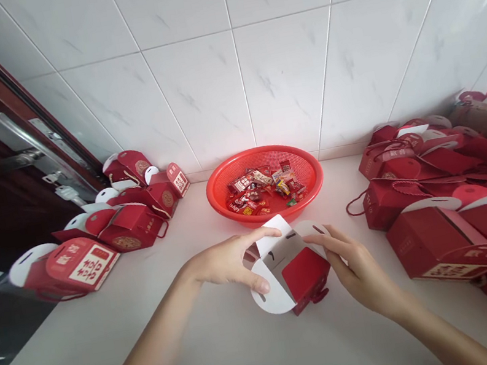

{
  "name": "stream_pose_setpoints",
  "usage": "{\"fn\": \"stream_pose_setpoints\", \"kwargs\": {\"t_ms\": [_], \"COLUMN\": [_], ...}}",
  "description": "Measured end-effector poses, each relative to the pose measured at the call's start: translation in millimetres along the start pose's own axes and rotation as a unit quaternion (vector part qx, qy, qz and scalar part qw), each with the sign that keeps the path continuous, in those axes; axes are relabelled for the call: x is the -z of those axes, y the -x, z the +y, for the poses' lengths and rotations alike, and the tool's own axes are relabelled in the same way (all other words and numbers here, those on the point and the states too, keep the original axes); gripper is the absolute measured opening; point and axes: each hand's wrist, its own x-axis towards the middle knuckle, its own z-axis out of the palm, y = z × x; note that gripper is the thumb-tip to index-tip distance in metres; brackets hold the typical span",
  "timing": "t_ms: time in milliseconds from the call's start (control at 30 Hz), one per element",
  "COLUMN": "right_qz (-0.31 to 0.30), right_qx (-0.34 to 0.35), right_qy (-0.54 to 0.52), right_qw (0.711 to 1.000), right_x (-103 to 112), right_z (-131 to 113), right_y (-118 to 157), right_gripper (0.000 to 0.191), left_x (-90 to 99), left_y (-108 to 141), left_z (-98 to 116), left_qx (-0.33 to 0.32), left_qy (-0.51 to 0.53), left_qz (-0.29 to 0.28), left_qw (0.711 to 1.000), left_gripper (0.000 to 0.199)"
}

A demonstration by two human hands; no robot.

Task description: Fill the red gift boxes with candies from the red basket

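Observation:
A red cardboard candy box (305, 278) stands in front of me with its top spread, showing white inner sides and slotted flaps. My left hand (233, 262) grips its left side, the thumb over the rounded white flap and a finger along the back flap. On the other side my right hand (350, 264) has its fingers around the right rounded flap. A dark red cord hangs at the box's front. Just behind is a red plastic basket (216, 202) with wrapped candies (267, 186) in it.
Several closed red boxes (132, 229) stand at the left, near a dark door with a metal handle (31, 140). Many more red boxes (439, 237) crowd the right side. A white tiled wall (286, 75) rises behind the white table (217, 361).

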Motion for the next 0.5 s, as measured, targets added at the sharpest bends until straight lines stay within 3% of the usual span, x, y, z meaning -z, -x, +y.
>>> {"fn": "stream_pose_setpoints", "kwargs": {"t_ms": [100, 267, 500], "right_qz": [-0.036, -0.014, -0.067], "right_qx": [-0.027, -0.041, -0.103], "right_qy": [-0.03, -0.142, -0.3], "right_qw": [0.999, 0.989, 0.946], "right_x": [0.9, 7.9, 20.8], "right_z": [0.0, -3.2, -2.3], "right_y": [-0.1, -4.8, -3.6], "right_gripper": [0.039, 0.026, 0.03], "left_x": [-0.7, -0.3, -6.8], "left_y": [-2.5, -3.1, 2.0], "left_z": [-1.2, 0.8, 5.2], "left_qx": [0.012, 0.022, 0.009], "left_qy": [-0.002, -0.024, -0.027], "left_qz": [-0.001, 0.013, 0.014], "left_qw": [1.0, 0.999, 1.0], "left_gripper": [0.097, 0.095, 0.096]}}
